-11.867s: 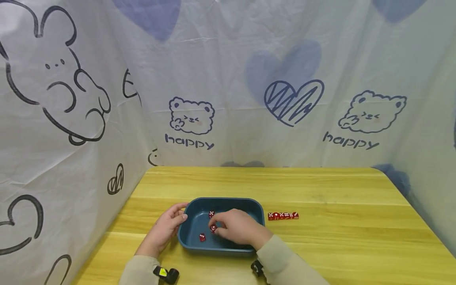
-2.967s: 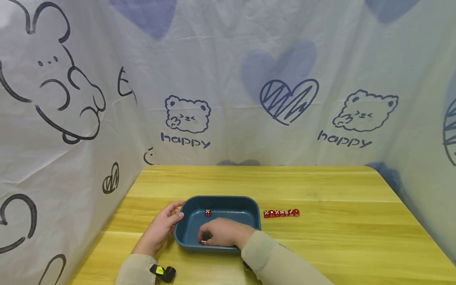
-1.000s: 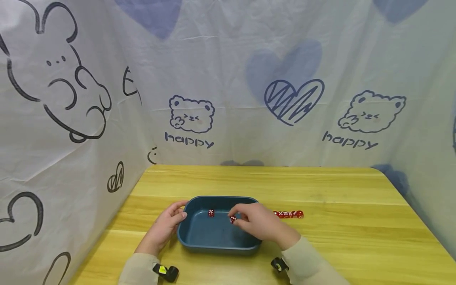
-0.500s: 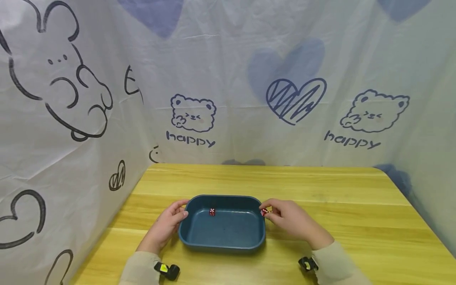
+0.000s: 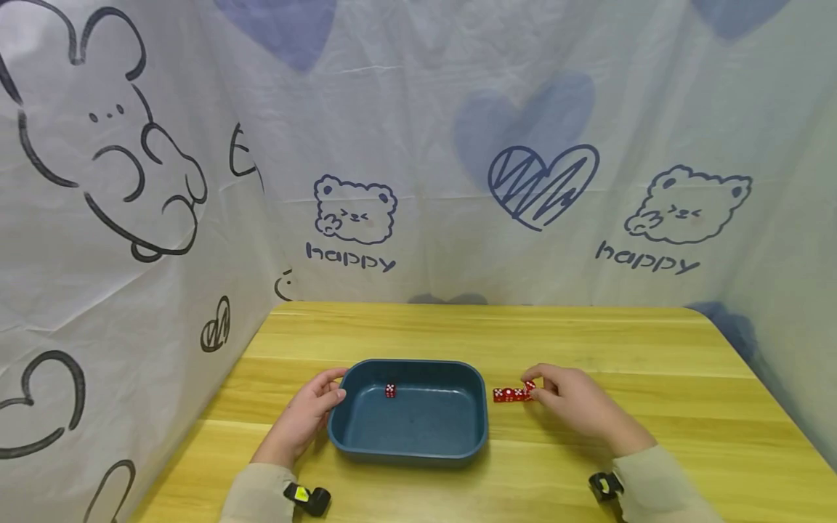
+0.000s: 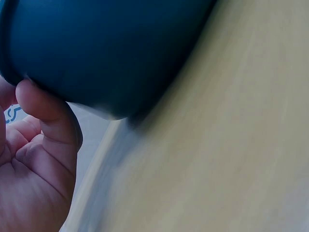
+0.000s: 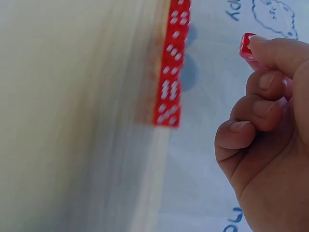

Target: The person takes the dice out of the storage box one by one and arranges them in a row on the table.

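My left hand [image 5: 304, 415] grips the left end of a dark blue rectangular tray [image 5: 408, 458], its thumb at the rim. In the left wrist view, the thumb [image 6: 41, 99] presses against the tray's outer wall [image 6: 111, 58]. One red die [image 5: 390, 391] with white pips sits inside the tray near its back wall. Right of the tray, my right hand [image 5: 578, 399] pinches another red die [image 7: 246, 47] between thumb and forefinger. It overlaps a straight row of red dice [image 5: 508, 395] in the head view, hiding the row's right part; in the right wrist view the row [image 7: 171, 72] shows apart from the held die.
All of this is on a yellow wood-grain table [image 5: 628, 349]. A white cloth [image 5: 431, 240] printed with hearts and bears hangs behind it and along both sides. Black wrist devices [image 5: 307, 500] are strapped at both sleeves.
The right hand has picked a die out of the tray and carried it right to above the row. Dice in the tray have dropped from three to one. The left hand stays put.
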### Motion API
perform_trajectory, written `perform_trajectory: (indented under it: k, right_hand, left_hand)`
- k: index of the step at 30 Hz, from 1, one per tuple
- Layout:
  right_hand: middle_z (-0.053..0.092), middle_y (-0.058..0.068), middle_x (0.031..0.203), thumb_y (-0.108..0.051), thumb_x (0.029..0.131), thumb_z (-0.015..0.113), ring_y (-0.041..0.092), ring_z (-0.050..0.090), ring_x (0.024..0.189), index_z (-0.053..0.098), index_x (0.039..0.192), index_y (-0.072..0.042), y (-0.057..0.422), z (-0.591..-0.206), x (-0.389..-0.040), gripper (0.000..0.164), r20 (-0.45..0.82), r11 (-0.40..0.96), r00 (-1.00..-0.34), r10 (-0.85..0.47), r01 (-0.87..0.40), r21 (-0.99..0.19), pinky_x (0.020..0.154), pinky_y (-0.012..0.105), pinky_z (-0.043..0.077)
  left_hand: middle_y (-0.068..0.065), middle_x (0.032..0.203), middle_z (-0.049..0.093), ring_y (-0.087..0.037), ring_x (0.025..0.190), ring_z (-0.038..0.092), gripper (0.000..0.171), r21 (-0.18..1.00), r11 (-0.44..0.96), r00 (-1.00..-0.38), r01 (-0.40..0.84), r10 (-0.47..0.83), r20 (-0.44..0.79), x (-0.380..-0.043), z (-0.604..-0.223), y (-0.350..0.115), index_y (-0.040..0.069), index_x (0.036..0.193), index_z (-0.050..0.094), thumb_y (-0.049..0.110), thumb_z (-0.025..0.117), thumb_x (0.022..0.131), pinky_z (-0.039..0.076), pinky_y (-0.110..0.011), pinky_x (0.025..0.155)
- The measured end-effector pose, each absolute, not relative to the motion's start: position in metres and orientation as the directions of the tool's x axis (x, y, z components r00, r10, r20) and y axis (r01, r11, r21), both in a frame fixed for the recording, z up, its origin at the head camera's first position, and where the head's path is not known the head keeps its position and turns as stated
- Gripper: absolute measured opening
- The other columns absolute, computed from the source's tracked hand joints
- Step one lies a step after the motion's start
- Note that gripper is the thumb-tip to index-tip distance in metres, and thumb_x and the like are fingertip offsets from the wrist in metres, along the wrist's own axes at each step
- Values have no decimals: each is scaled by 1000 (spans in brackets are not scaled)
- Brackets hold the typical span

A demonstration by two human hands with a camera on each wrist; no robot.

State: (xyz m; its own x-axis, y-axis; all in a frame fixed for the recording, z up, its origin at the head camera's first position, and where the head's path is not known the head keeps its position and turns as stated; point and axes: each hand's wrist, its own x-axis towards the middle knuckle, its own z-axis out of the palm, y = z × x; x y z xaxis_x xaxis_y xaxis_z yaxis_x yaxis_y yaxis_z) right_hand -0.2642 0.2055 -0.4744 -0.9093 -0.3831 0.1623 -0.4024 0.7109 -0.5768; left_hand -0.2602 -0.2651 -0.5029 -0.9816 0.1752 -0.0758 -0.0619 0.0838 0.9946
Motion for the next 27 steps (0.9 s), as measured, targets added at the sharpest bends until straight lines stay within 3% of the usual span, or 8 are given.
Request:
perform_trajectory:
  k: [15, 27]
  right_hand:
    - [50, -4, 69, -16, 97, 66, 13, 45, 59, 68, 124, -11, 246, -484, -271, 27, 124, 763, -942, -311, -325, -559, 54, 29, 41]
    - [52, -3, 73, -17, 98, 67, 14, 47, 64, 69, 120, -10, 259, -488, -278, 24, 73, 766, -942, -327, -310, -564, 58, 31, 41]
  left_hand:
    - [-21, 110, 55, -21, 85, 58, 49, 995, 83, -979, -60, 188, -75, -260, -504, -266, 1, 149, 41, 9, 56, 103, 52, -27, 68]
    - [-18, 110, 56, -17, 83, 58, 49, 994, 94, -980, -50, 187, -67, -260, -504, -267, 0, 149, 41, 11, 56, 103, 51, -25, 69]
